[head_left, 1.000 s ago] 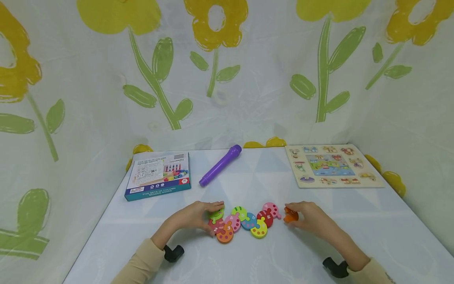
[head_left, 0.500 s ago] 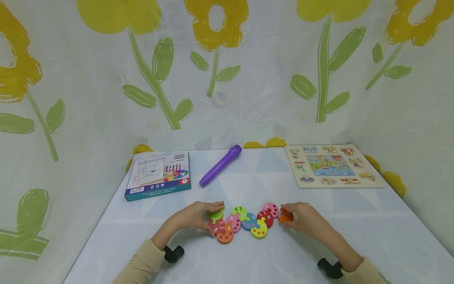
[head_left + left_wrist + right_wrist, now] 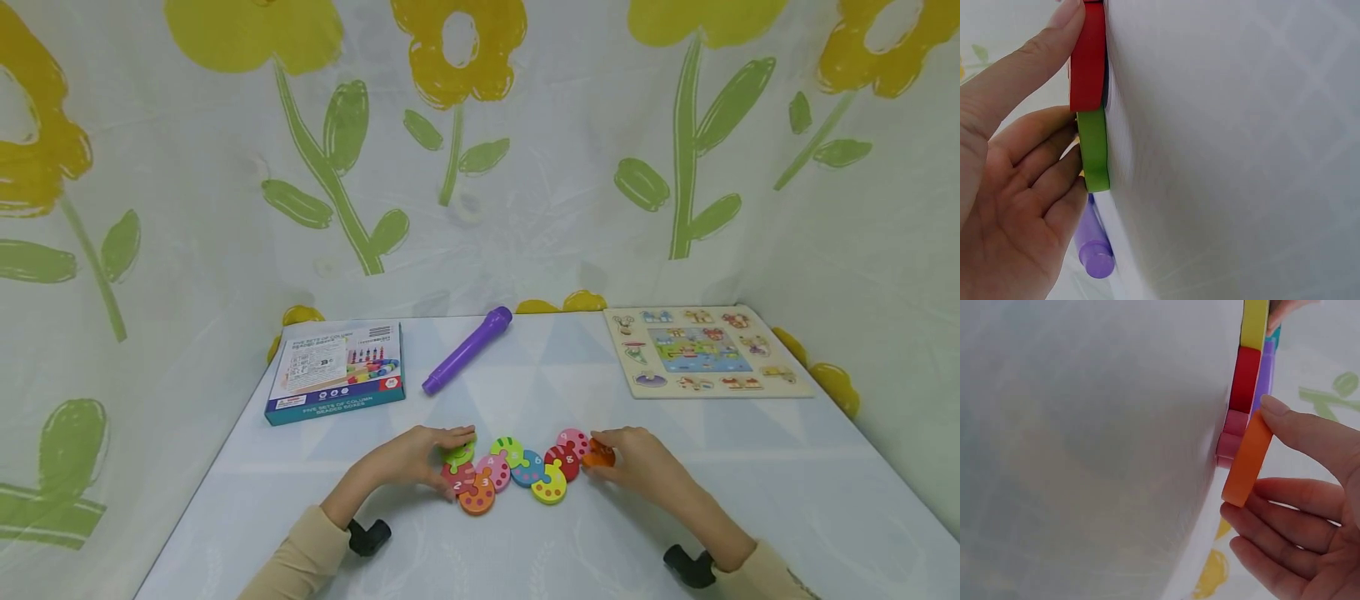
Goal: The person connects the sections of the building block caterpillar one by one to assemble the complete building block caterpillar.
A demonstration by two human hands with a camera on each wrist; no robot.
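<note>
A row of joined, numbered puzzle pieces [image 3: 527, 467] makes a zigzag caterpillar on the table. My left hand [image 3: 414, 454] holds its left end, the thumb at the red piece [image 3: 1087, 59] and the fingers at the green face piece [image 3: 1093, 150]. With its thumb and fingers, my right hand [image 3: 645, 460] pinches an orange puzzle piece [image 3: 1247, 459] at the row's right end. That piece is tilted and overlaps the pink piece [image 3: 1232, 434] in the right wrist view; whether the two interlock I cannot tell.
Behind the row lie a purple tube-shaped stick [image 3: 467, 350], a flat boxed set [image 3: 335, 372] at the back left and a wooden picture puzzle board [image 3: 705, 350] at the back right. A flower-printed curtain [image 3: 525, 233] encloses the table [image 3: 525, 550].
My right hand has moved left with the orange puzzle piece, from a gap beside the row up to the pink end piece. The left hand and the row stay in place.
</note>
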